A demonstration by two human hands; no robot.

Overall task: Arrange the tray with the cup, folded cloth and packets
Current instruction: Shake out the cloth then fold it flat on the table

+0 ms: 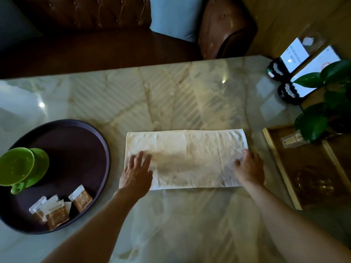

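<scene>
Both hands on cloth (187, 158): left (136, 173) flat, right (249, 168) pinching edge.

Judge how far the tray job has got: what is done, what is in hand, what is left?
Done: the cup and packets already sit on the tray. In hand: the cloth lies flat on the table beside the tray, the left hand pressing one end, the right hand gripping the other. Left: finish folding the cloth and set it on the tray.
</scene>
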